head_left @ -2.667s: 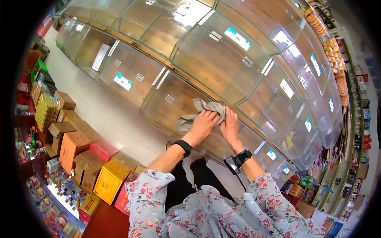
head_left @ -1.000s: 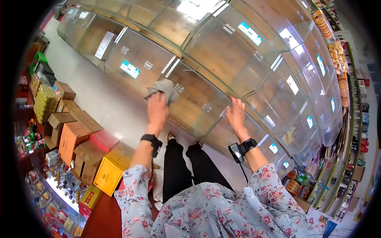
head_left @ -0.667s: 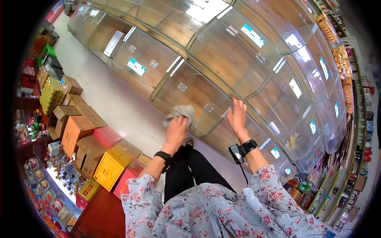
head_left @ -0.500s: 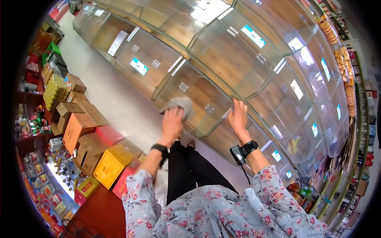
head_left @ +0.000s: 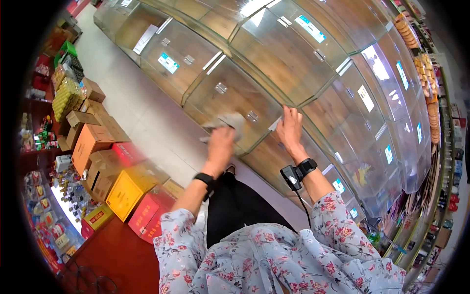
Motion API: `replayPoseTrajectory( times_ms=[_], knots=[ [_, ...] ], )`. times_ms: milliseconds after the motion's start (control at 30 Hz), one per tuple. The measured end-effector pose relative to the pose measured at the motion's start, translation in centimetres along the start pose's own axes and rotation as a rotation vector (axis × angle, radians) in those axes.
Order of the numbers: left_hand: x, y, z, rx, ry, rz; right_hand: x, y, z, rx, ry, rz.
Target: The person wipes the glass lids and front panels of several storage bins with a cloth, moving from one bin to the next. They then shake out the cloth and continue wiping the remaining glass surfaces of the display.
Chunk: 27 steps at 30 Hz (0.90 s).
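My left hand, blurred by motion, is closed on a crumpled grey cloth. The cloth lies against the lower front part of a clear display bin lid, which has small metal hinges. At the right corner of that same lid, my right hand has its fingers curled over the edge. Wood-coloured panels show through the clear plastic. Black bands sit on both wrists, and a small device with a cable is strapped to the right one.
More clear bins with blue and white labels rise in rows ahead. Cardboard boxes, among them a yellow box and an orange box, stand at left beside a pale floor aisle. Packaged round snacks line the far right.
The left hand and cloth have shifted slightly right and up across the lid front. My right hand stays at the lid's corner. The whole view has moved a little.
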<state>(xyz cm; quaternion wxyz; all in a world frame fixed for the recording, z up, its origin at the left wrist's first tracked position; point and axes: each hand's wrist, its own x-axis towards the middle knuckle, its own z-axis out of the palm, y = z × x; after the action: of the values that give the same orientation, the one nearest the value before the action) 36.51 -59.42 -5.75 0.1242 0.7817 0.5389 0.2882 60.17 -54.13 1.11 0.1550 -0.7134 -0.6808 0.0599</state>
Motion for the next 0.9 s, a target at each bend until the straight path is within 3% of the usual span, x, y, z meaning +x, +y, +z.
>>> replayPoseTrajectory(
  times_ms=[67,133,300,400,567,667,900],
  knots=[
    [-2.2,3.1,1.9,-0.123,-0.118,0.121,0.0,-0.1,0.0,-0.006,-0.019,0.006],
    [-1.7,6.0,1.0,-0.101,-0.128,0.076,0.1,0.2,-0.2,-0.021,-0.019,0.0],
    [-0.3,2.0,-1.0,-0.083,-0.222,0.212,0.0,0.3,-0.4,0.016,-0.037,-0.039],
    [2.5,-1.3,-1.6,0.023,-0.121,-0.14,0.1,0.5,-0.3,0.005,-0.061,-0.027],
    [8.0,-8.1,-2.2,0.104,0.109,-0.404,-0.1,0.2,-0.5,0.024,-0.064,-0.01],
    [8.1,-8.3,-1.1,0.128,0.171,-0.426,-0.3,0.0,-0.5,0.037,-0.078,0.01],
    [5.4,-8.8,-2.6,0.021,0.051,-0.345,0.7,-2.1,-1.2,0.03,-0.116,0.029]
  ],
)
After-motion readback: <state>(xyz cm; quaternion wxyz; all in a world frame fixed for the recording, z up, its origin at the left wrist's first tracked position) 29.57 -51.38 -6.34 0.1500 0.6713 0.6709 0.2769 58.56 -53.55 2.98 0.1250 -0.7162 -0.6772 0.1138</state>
